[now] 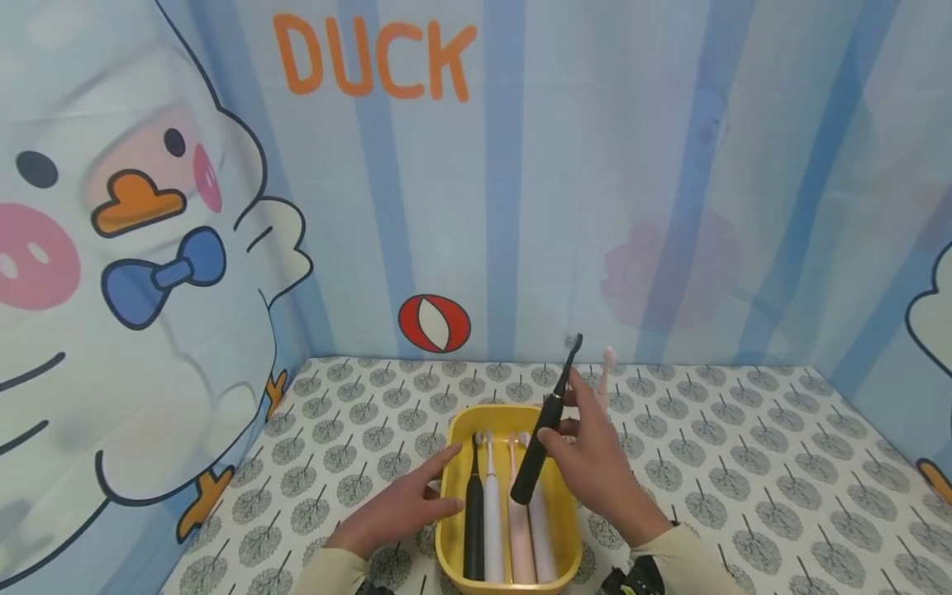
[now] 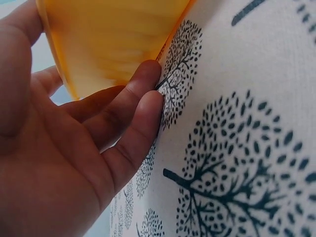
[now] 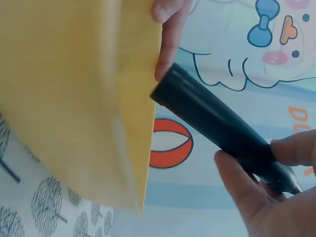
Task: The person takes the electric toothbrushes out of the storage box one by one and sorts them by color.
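Note:
My right hand (image 1: 598,459) pinches a black electric toothbrush (image 1: 550,413) by its handle, tilted with the bristles up, over the right part of a yellow bin (image 1: 494,417). In the right wrist view the handle's flat base (image 3: 168,84) points towards the bin wall. My left hand (image 1: 405,506) rests at the bin's left side with loosely bent fingers; in the left wrist view its fingertips (image 2: 150,74) lie by the outer wall. Inside the bin lie another black toothbrush (image 1: 473,529), a white one (image 1: 493,529), a pink one (image 1: 521,545) and a second white one (image 1: 543,537).
Behind my right hand stands a pink toothbrush (image 1: 608,364), its lower part hidden. A tree-patterned cloth (image 1: 335,459) covers the table. Curtains with a duck print (image 1: 171,273) and blue stripes hang at the back and sides.

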A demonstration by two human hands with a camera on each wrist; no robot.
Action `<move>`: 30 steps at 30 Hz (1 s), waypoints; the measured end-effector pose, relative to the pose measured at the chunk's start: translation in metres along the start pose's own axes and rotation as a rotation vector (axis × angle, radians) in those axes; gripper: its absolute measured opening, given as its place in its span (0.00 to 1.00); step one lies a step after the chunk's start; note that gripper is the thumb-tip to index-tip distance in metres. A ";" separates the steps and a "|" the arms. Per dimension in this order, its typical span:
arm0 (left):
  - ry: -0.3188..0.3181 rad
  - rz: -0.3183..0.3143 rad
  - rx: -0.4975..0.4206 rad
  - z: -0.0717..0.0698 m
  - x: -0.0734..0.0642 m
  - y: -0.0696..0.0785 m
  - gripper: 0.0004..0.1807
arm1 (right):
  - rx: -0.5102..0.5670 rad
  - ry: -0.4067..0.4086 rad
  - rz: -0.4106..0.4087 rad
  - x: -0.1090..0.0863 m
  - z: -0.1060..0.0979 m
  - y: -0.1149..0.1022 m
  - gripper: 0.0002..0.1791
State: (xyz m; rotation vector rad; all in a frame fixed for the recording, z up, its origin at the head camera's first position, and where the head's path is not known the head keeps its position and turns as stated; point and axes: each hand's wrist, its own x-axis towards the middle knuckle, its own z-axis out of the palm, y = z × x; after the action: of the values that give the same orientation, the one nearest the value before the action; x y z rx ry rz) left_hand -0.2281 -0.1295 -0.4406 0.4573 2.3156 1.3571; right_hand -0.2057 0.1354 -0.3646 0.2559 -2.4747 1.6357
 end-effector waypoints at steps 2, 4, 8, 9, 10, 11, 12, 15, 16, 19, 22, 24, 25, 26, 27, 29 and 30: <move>-0.004 0.000 -0.003 0.001 0.000 -0.001 0.38 | -0.002 0.033 -0.022 -0.004 -0.003 0.003 0.46; -0.005 -0.003 -0.005 0.001 0.000 -0.002 0.38 | 0.016 0.058 -0.042 -0.008 -0.006 0.005 0.45; -0.008 -0.006 -0.006 0.000 0.001 -0.003 0.38 | 0.034 0.103 -0.074 -0.015 -0.011 0.007 0.44; -0.007 -0.008 -0.006 0.000 0.001 -0.003 0.38 | 0.037 0.112 -0.085 -0.016 -0.013 0.007 0.43; -0.007 -0.008 -0.005 -0.001 0.002 -0.003 0.38 | 0.027 0.125 -0.096 -0.017 -0.014 0.007 0.45; -0.008 -0.006 -0.005 -0.001 0.002 -0.003 0.38 | 0.017 0.136 -0.106 -0.018 -0.016 0.007 0.46; -0.008 -0.007 -0.004 -0.001 0.002 -0.003 0.38 | 0.007 0.144 -0.115 -0.019 -0.018 0.007 0.47; -0.008 -0.001 -0.016 -0.001 0.002 -0.003 0.38 | -0.023 0.180 -0.143 -0.020 -0.026 0.009 0.47; -0.010 0.000 -0.019 0.000 0.001 -0.003 0.38 | -0.035 0.192 -0.148 -0.021 -0.028 0.010 0.48; -0.012 0.000 -0.024 0.001 -0.001 -0.004 0.38 | -0.090 0.236 -0.168 -0.023 -0.036 0.015 0.46; -0.014 0.003 -0.016 0.000 -0.001 -0.003 0.38 | -0.148 0.298 -0.207 -0.022 -0.047 0.021 0.47; -0.014 0.009 -0.014 0.000 0.000 -0.002 0.38 | -0.191 0.341 -0.230 -0.020 -0.055 0.025 0.45; -0.014 0.012 -0.013 0.000 0.000 -0.002 0.38 | -0.211 0.362 -0.242 -0.018 -0.059 0.027 0.43; -0.014 0.017 -0.017 0.000 0.001 -0.002 0.38 | -0.231 0.380 -0.252 -0.016 -0.063 0.029 0.42; -0.015 0.020 -0.023 0.000 0.000 -0.002 0.38 | -0.261 0.394 -0.258 -0.015 -0.067 0.032 0.41; -0.014 0.022 -0.030 0.001 0.001 -0.002 0.38 | -0.323 0.422 -0.258 -0.011 -0.076 0.040 0.41; -0.015 0.025 -0.035 0.001 0.001 -0.002 0.38 | -0.354 0.435 -0.257 -0.010 -0.081 0.044 0.42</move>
State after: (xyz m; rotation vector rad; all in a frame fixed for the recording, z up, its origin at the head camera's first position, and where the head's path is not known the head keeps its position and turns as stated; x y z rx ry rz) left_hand -0.2282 -0.1293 -0.4436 0.4848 2.2775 1.3991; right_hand -0.2032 0.2272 -0.3749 0.1425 -2.2288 1.0034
